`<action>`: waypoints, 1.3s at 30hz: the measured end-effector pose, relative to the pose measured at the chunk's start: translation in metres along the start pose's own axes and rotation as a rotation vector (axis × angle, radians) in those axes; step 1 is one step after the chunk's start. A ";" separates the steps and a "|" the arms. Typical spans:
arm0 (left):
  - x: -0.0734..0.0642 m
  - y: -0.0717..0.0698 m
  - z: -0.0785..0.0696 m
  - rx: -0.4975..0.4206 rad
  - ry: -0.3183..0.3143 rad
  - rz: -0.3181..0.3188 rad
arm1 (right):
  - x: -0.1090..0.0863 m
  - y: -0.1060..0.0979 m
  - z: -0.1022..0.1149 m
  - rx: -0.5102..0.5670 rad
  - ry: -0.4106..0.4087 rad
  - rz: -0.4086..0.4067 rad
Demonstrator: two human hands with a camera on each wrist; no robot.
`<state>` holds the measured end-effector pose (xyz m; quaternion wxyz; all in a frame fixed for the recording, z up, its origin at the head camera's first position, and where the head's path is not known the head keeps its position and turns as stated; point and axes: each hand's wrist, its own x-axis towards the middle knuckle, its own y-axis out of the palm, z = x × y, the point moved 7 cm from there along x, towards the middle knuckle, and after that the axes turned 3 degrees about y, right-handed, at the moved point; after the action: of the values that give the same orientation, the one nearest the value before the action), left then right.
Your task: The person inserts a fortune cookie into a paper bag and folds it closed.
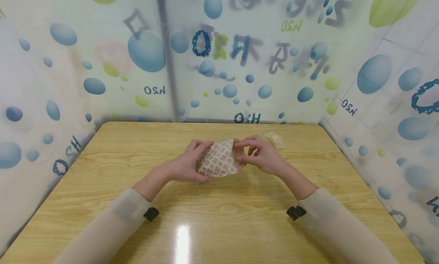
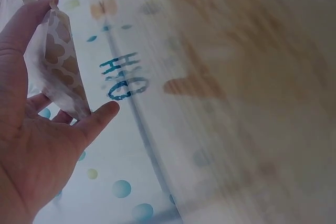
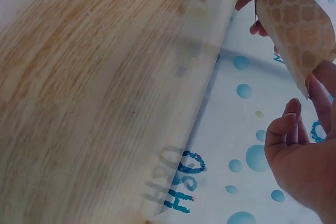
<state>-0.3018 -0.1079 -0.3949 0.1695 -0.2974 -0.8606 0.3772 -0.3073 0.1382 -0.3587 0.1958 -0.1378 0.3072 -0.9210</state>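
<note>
A small paper bag [image 1: 219, 160], tan with a white lattice pattern, is held up over the middle of the table, its open mouth facing right. My left hand [image 1: 185, 165] grips its left end, thumb at the lower edge and fingers at the top and behind. At the mouth, my right hand [image 1: 263, 155] holds the rim with thumb and fingers, and the plain brown inside shows there. In the left wrist view the bag [image 2: 65, 61] sits between thumb and fingers. The right wrist view has the bag [image 3: 296, 22] at upper right. Its contents are hidden.
Just beyond my right hand, a small clear packet [image 1: 274, 139] with something pale inside lies on the wooden table [image 1: 137, 153]. Walls [image 1: 212, 88] printed with bubbles and letters stand behind and at both sides. Dark clips [image 1: 151, 214] are on the sleeves.
</note>
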 end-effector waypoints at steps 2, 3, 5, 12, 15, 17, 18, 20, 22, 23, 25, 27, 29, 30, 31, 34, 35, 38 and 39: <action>-0.001 -0.001 0.000 0.001 -0.001 -0.001 | -0.001 -0.002 0.000 0.010 -0.002 -0.004; -0.001 -0.001 0.001 0.001 -0.001 -0.001 | -0.002 -0.004 -0.001 0.019 0.000 -0.008; -0.001 -0.002 0.001 0.004 0.000 -0.003 | -0.005 -0.009 -0.006 0.033 0.011 -0.024; -0.004 -0.004 0.004 0.010 -0.015 0.001 | -0.014 -0.041 -0.039 0.038 0.135 -0.097; -0.005 -0.004 0.004 0.012 -0.017 0.002 | -0.017 -0.057 -0.056 0.044 0.177 -0.128; -0.005 -0.004 0.004 0.011 -0.020 0.004 | -0.019 -0.067 -0.068 0.048 0.206 -0.149; -0.005 -0.004 0.004 0.011 -0.019 0.004 | -0.019 -0.072 -0.074 0.045 0.222 -0.160; -0.005 -0.004 0.004 0.013 -0.020 0.003 | -0.020 -0.081 -0.085 0.039 0.247 -0.179; -0.005 -0.004 0.004 0.015 -0.021 0.000 | -0.020 -0.089 -0.095 0.023 0.274 -0.194; -0.005 -0.004 0.004 0.015 -0.021 -0.001 | -0.019 -0.093 -0.099 0.014 0.284 -0.198; -0.005 -0.004 0.004 0.018 -0.023 -0.004 | -0.017 -0.099 -0.106 -0.001 0.302 -0.202; -0.005 -0.004 0.003 0.020 -0.024 -0.004 | -0.015 -0.104 -0.113 -0.015 0.318 -0.203; -0.005 -0.005 0.003 0.019 -0.027 -0.001 | -0.012 -0.107 -0.119 -0.024 0.332 -0.198; -0.005 -0.005 0.003 0.020 -0.029 0.000 | -0.010 -0.109 -0.122 -0.025 0.339 -0.197; -0.005 -0.005 0.003 0.019 -0.030 0.002 | -0.008 -0.110 -0.125 -0.026 0.345 -0.194; -0.005 -0.005 0.002 0.020 -0.029 0.005 | -0.003 -0.112 -0.134 -0.044 0.367 -0.175; -0.005 -0.005 0.002 0.022 -0.028 0.004 | -0.001 -0.112 -0.137 -0.051 0.371 -0.165; -0.005 -0.004 0.003 0.027 -0.026 0.002 | 0.005 -0.112 -0.144 -0.080 0.377 -0.138; -0.005 -0.004 0.003 0.029 -0.025 0.001 | 0.007 -0.111 -0.146 -0.096 0.371 -0.129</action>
<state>-0.3013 -0.1148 -0.3942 0.1628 -0.2905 -0.8571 0.3931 -0.3991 0.2912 -0.4013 0.0697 0.0059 0.3723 -0.9255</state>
